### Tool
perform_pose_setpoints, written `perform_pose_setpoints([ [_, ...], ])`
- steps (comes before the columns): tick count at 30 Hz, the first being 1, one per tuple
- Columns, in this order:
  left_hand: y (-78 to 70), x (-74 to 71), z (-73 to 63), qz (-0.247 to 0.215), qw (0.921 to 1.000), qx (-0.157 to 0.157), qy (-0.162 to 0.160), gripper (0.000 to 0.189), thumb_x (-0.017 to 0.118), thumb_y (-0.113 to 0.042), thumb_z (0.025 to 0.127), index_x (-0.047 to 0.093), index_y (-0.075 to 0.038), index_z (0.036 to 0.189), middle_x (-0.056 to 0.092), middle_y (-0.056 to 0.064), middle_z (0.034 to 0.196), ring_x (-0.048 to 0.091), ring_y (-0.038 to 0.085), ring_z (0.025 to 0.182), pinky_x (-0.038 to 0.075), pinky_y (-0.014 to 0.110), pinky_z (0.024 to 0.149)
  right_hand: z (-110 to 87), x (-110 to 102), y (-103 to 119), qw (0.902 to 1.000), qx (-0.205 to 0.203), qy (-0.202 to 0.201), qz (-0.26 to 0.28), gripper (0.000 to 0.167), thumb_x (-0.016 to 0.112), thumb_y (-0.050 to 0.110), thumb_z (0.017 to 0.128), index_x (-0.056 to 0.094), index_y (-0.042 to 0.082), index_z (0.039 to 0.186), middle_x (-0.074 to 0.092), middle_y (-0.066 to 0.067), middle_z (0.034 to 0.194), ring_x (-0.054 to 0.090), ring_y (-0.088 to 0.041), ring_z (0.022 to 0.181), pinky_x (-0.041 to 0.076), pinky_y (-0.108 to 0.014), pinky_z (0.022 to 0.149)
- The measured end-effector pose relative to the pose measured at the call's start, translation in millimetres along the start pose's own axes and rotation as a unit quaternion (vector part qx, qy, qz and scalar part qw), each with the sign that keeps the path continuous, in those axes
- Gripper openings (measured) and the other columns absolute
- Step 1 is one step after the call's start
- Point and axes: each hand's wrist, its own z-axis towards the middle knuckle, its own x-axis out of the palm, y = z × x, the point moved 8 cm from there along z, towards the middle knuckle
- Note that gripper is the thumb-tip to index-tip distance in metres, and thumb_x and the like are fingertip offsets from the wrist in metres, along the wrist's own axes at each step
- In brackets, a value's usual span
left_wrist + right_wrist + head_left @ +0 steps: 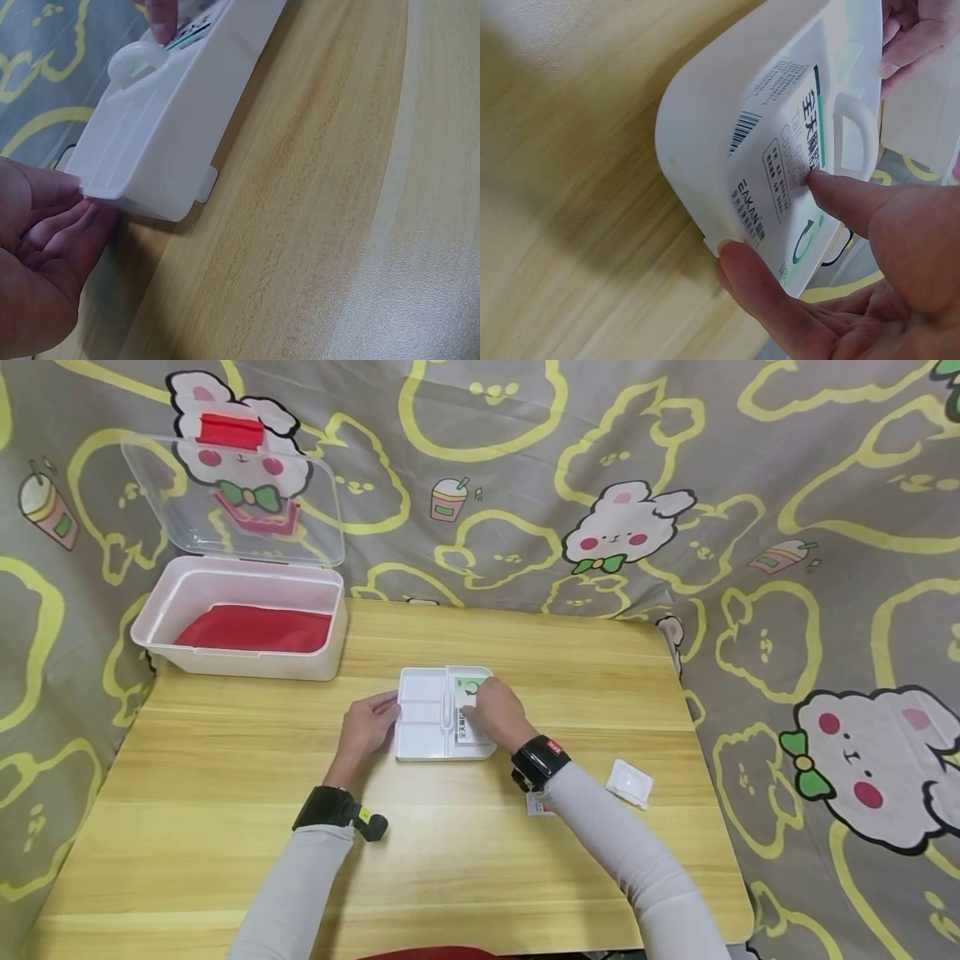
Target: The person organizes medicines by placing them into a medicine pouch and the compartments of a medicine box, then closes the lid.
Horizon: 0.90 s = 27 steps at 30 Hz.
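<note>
A white divided box with a raised handle (422, 714) lies on the table in front of me; its left part has several compartments. In its right part sits a white and green medicine box (780, 157), printed with capsule lettering and a barcode. My left hand (366, 724) grips the divided box's left end, thumb at the rim and fingers curled below it in the left wrist view. My right hand (498, 714) is at the right end, holding the medicine box. One fingertip presses its printed face, and another finger bends at the rim beside its edge.
A clear plastic bin (337, 643) with its lid raised stands at the back left, red material inside. A small white packet (630, 783) lies to the right. Partly under my right forearm is a small white and red item (537, 805). Patterned curtains (510, 468) border the table.
</note>
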Motion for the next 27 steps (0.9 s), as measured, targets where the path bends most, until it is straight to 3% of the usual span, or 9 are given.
perform_pose_setpoints([
  [11,0.1,-0.7,0.0,-0.001,1.0000,0.000,-0.002,0.040,0.060,-0.025,0.101,0.063,-0.012,0.138,0.067,0.012,0.131,0.058,0.031,0.132,0.037,0.046,0.116,2.0,0.2,-5.0,1.0000,0.006,-0.002,0.004,0.046,0.074,0.042,0.091,0.062,-0.001,0.103,0.060,-0.008,0.089,0.059,-0.020,0.073,0.051,-0.028,0.057],
  [18,2.1,-1.3,1.2,-0.003,1.0000,0.002,-0.003,0.041,0.060,-0.026,0.100,0.062,-0.013,0.139,0.067,0.012,0.131,0.058,0.031,0.132,0.036,0.046,0.117,4.2,0.7,-8.8,0.9998,0.008,-0.013,0.014,0.052,0.073,0.045,0.091,0.060,-0.001,0.108,0.060,-0.008,0.086,0.060,-0.020,0.073,0.051,-0.030,0.060],
  [27,1.3,-0.4,0.5,0.002,1.0000,-0.001,0.001,0.041,0.060,-0.027,0.100,0.062,-0.013,0.139,0.067,0.012,0.132,0.056,0.033,0.134,0.034,0.048,0.118,5.8,3.1,-11.0,0.9993,0.012,-0.015,0.031,0.046,0.074,0.043,0.091,0.059,0.001,0.103,0.059,-0.007,0.085,0.059,-0.020,0.072,0.049,-0.028,0.057],
])
